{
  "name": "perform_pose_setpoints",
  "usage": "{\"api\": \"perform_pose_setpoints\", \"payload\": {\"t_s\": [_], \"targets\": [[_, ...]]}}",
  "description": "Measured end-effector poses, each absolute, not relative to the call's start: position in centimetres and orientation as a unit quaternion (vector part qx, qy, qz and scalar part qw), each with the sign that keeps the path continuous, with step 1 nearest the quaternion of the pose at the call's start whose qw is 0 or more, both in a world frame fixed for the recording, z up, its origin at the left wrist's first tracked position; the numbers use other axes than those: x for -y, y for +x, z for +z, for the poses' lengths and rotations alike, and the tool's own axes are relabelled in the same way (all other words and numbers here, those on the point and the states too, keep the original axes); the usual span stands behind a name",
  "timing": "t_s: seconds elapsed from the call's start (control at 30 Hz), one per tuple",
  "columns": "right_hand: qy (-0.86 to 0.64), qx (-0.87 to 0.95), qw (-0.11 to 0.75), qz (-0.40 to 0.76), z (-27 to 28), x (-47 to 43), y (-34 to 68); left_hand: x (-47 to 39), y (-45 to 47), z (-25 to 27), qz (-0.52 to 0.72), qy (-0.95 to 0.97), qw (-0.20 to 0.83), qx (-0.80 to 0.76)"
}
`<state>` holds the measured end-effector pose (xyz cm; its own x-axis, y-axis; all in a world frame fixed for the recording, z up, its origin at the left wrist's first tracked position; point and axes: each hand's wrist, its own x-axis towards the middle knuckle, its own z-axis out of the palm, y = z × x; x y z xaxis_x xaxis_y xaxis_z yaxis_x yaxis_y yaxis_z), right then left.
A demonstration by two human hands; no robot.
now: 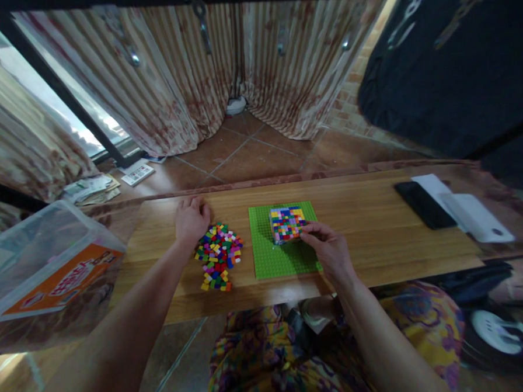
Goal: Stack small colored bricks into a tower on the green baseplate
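Note:
A many-coloured block of small building bricks (288,224) stands on a green baseplate (265,262), toward its upper middle. My right hand (331,252) is at the block's right edge, thumb and forefinger pinched together on a small brick there; the fingertips mostly hide it. On the wooden table my left hand (192,219) rests palm down, its fingers loosely bent and its thumb apart, with nothing seen in it. Right below that hand lies a heap of loose coloured bricks (218,254), left of the baseplate.
The wooden table (367,214) is narrow, with a black phone (424,204) and a white flat case (482,216) at its right end. Left of it stands a clear plastic bin (40,254) with an orange label. Striped curtains (167,78) hang beyond.

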<state>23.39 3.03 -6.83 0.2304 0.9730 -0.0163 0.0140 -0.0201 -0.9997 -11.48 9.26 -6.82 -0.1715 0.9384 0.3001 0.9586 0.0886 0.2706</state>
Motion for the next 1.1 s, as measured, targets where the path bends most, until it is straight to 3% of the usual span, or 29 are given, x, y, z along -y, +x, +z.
{"api": "perform_pose_setpoints", "payload": {"t_s": [0.3,0.5,0.7,0.83,1.0,1.1], "targets": [[-0.548,0.395,0.572,0.467,-5.9,-2.6,23.0,-9.1,-11.3,-6.6,-0.200,-0.634,0.028,0.746],[-0.556,0.330,0.631,0.428,-6.5,-1.5,23.5,-9.1,-11.3,-6.6,-0.204,-0.637,0.034,0.743],[-0.577,0.399,0.628,0.337,-5.6,-0.1,22.7,-9.0,-11.1,-6.7,-0.203,-0.636,0.026,0.744],[-0.558,0.546,0.561,0.277,-3.8,2.1,19.9,-8.8,-10.9,-6.5,-0.197,-0.630,0.012,0.751],[-0.439,0.741,0.373,0.344,-4.4,5.8,14.8,-8.7,-10.7,-6.3,-0.197,-0.625,0.003,0.755],[-0.441,0.796,0.297,0.290,-5.5,6.9,12.6,-8.6,-10.6,-6.3,-0.195,-0.625,0.001,0.756]]}}
